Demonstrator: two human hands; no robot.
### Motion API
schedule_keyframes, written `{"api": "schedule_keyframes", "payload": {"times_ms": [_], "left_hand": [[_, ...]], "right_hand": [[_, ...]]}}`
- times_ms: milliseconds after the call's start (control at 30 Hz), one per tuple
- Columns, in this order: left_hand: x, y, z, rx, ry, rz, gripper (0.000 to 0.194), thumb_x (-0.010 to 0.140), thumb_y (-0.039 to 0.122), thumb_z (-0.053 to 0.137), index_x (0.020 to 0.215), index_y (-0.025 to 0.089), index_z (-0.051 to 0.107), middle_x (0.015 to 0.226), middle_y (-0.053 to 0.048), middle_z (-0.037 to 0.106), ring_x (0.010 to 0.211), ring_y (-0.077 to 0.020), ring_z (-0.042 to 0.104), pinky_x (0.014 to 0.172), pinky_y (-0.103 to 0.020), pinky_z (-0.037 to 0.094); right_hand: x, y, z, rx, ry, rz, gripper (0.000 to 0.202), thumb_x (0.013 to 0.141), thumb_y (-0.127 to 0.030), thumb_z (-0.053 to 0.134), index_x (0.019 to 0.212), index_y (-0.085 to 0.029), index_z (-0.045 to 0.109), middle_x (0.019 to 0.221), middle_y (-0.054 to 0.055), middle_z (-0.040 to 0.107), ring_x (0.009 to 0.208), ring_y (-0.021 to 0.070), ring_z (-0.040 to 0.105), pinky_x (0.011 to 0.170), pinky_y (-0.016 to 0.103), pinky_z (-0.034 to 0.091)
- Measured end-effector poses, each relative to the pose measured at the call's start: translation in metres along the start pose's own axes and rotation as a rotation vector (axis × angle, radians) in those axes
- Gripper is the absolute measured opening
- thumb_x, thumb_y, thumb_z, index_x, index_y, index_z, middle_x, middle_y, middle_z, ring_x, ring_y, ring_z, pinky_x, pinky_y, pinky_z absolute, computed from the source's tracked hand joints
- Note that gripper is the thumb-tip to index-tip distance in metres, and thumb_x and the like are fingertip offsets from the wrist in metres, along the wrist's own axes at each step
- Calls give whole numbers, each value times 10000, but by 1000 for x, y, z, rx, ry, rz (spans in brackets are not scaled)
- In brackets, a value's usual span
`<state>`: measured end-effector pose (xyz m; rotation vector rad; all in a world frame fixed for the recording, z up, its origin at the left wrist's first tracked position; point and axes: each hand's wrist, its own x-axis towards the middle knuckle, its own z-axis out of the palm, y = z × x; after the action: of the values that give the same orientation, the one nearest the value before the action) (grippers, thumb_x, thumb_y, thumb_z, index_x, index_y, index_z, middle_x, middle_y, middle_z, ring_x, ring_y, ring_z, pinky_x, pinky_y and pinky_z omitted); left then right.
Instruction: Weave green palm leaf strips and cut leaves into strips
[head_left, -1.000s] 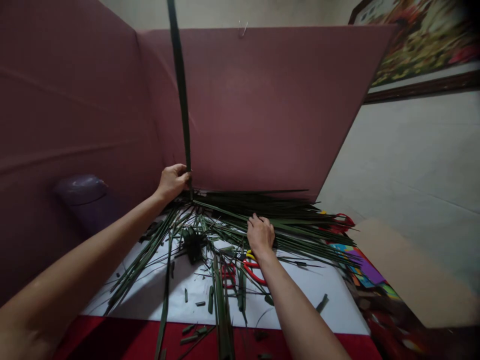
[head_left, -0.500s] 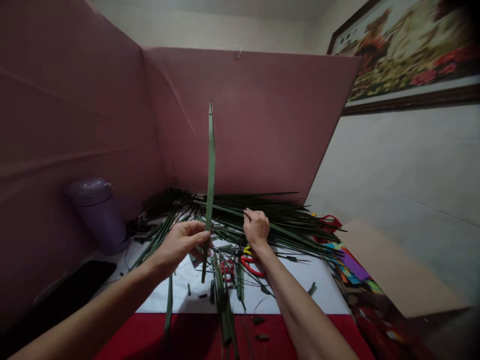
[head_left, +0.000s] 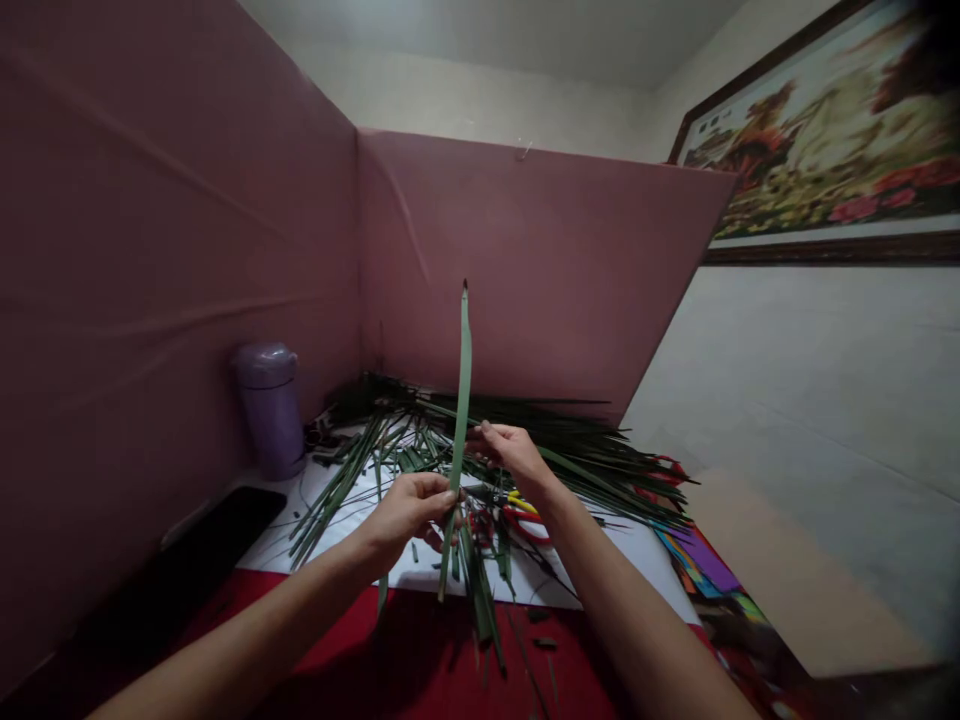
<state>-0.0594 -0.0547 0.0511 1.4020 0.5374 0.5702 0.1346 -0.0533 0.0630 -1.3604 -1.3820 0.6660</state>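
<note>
A long green leaf strip [head_left: 463, 380] stands upright with a dark pointed tip. My left hand [head_left: 420, 505] is closed on its lower part, pinching it between thumb and fingers, and the cut end hangs below. Close to the right edge of the strip is my right hand [head_left: 506, 450], its fingers bent and apart; whether they touch the leaf I cannot tell. Under the hands lie scissors with red handles [head_left: 529, 525] and a tool with yellow handles [head_left: 523, 502], both partly covered by leaves.
A pile of long dark green leaves [head_left: 592, 450] covers the back of the white sheet [head_left: 637, 560]. At left stand a purple tumbler [head_left: 271, 420] and a black phone-like slab [head_left: 244, 515]. Leaf scraps lie on the red cloth [head_left: 405, 660]. Pink panels [head_left: 555, 270] enclose the back and left.
My right hand has moved left from the leaf pile to beside the upright strip. My left hand still holds the strip. The camera view has shifted left and up.
</note>
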Motion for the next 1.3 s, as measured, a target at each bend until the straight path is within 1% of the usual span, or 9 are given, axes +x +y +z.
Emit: {"api": "schedule_keyframes", "payload": {"times_ms": [133, 300, 533, 767, 900, 1033, 1100, 1200, 1300], "left_hand": [[-2, -8, 4, -13, -40, 8, 281, 717, 392, 602, 768, 116, 594, 664, -27, 598, 510, -110, 557, 422, -212, 427], [-2, -17, 13, -17, -60, 25, 283, 708, 391, 602, 737, 109, 590, 658, -35, 593, 514, -111, 546, 405, -200, 398], [9, -15, 28, -120, -133, 46, 283, 693, 377, 625, 759, 104, 586, 663, -50, 601, 548, -124, 557, 470, -224, 406], [21, -17, 66, -200, -154, 76, 256, 646, 321, 690, 747, 100, 609, 748, -51, 606, 673, -122, 573, 695, -275, 443], [21, -28, 87, -476, -335, 26, 255, 623, 297, 714, 737, 124, 565, 699, -18, 567, 651, -123, 570, 685, -306, 468], [23, -32, 81, -466, -412, -27, 289, 643, 328, 687, 806, 132, 550, 771, -59, 607, 652, -190, 623, 583, -334, 490], [26, -27, 67, -358, -328, -5, 265, 673, 349, 646, 763, 120, 545, 755, -86, 627, 629, -211, 631, 513, -300, 465], [34, -16, 42, -159, -96, 100, 170, 676, 261, 623, 676, 104, 556, 653, -56, 612, 554, -135, 578, 499, -239, 423], [42, -14, 25, -53, 33, 155, 126, 654, 213, 612, 638, 96, 568, 566, -18, 573, 451, -61, 457, 433, -184, 305]], "right_hand": [[-24, -3, 8, 302, -57, 128, 482, 767, -582, 495, 826, -139, 676, 750, 86, 693, 617, 150, 595, 505, 230, 349], [-45, 3, 15, 431, -37, 97, 431, 753, -550, 549, 738, -138, 672, 694, 61, 673, 562, 123, 537, 524, 240, 353], [-39, -3, 1, 855, 55, 118, 388, 768, -536, 540, 762, -171, 673, 712, 54, 688, 619, 146, 588, 545, 245, 422], [-3, -34, -26, 1121, 210, -154, 426, 851, -528, 382, 803, -202, 652, 824, 41, 675, 637, 120, 541, 541, 252, 451], [13, -50, -33, 1232, 223, -361, 415, 877, -496, 343, 825, -221, 650, 835, 31, 668, 634, 106, 511, 547, 243, 456], [16, -54, -39, 1139, 201, -262, 436, 869, -519, 329, 823, -223, 646, 770, 20, 667, 581, 100, 511, 509, 234, 437], [9, -48, -38, 1008, 225, -127, 410, 851, -512, 379, 797, -206, 646, 710, 19, 662, 552, 104, 518, 484, 231, 418], [-13, -28, -26, 723, 287, 10, 347, 785, -492, 521, 764, -169, 646, 648, 21, 647, 520, 104, 521, 454, 216, 378], [-44, -2, -4, 423, 318, 69, 391, 725, -532, 579, 735, -147, 649, 603, 20, 623, 479, 99, 480, 442, 217, 336]]}}
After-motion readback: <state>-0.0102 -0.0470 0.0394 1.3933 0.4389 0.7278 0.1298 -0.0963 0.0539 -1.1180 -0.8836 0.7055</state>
